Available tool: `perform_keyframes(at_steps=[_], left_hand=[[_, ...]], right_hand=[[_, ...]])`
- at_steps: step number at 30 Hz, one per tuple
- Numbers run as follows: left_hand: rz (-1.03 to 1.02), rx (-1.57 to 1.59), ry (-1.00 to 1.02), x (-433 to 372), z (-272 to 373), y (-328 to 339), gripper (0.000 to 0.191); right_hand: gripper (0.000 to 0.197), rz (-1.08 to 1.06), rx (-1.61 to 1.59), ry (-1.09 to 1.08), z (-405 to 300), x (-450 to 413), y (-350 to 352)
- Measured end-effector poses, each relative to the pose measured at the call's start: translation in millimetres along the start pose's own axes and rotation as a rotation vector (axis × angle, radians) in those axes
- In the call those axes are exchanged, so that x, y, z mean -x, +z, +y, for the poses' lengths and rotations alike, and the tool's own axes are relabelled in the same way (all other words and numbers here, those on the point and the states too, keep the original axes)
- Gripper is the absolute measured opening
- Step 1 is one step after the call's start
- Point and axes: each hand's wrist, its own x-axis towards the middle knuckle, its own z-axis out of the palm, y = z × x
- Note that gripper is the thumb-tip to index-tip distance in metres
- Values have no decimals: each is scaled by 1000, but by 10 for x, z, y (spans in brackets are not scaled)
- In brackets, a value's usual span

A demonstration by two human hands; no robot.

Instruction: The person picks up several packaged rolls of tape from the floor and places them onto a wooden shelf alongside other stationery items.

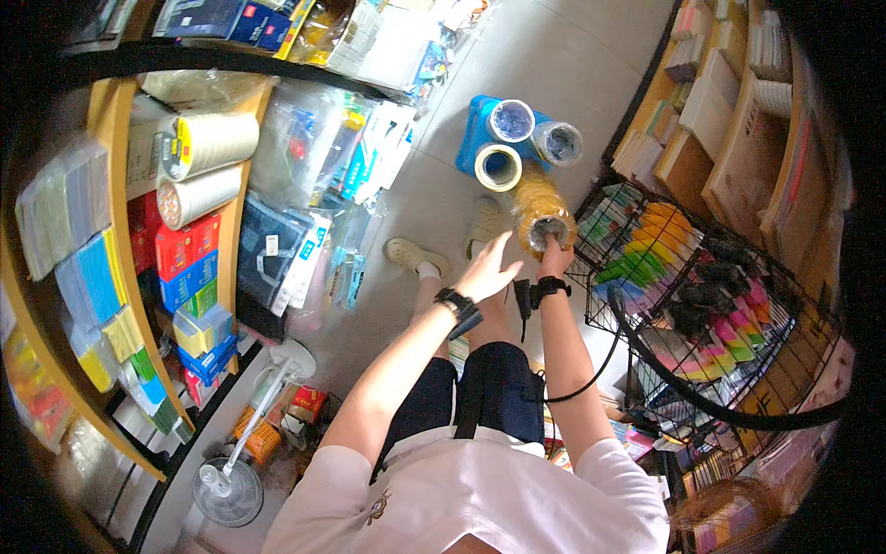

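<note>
A long stack of brown packing tape rolls (pixel 541 201) leans up from a blue plastic stool (pixel 477 135). My right hand (pixel 557 255) grips its near end, with fingers at the core's rim. My left hand (pixel 488 266), fingers spread and holding nothing, is just left of that end without touching it. On the stool stand a clear tape stack (pixel 511 121), another clear tape stack (pixel 558 144) and a stack with a cream-coloured rim (pixel 498 167). How the brown stack's far end rests is hidden.
Shelves of packaged stationery (pixel 232 145) line the left side. A wire basket of colourful goods (pixel 664 263) stands close on the right, below book shelves (pixel 720 104). A white fan (pixel 228 488) is at lower left. A black cable (pixel 692 401) loops by my right arm.
</note>
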Motion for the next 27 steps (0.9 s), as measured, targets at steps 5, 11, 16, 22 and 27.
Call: perform_keyframes(at_steps=[5, 11, 16, 22, 27], left_hand=[[144, 4, -202, -553, 145, 365, 80], [306, -1, -234, -759, -73, 449, 80], [202, 6, -288, -751, -118, 330, 76], [169, -8, -305, -768, -126, 277, 66], [92, -88, -364, -777, -56, 267, 68]], right_hand=[[36, -141, -273, 25, -209, 290, 7], [43, -218, -275, 144, -265, 443, -65], [56, -315, -255, 99, -143, 491, -113], [59, -239, -307, 96, -101, 553, -48], [59, -227, -307, 114, -69, 506, -48]])
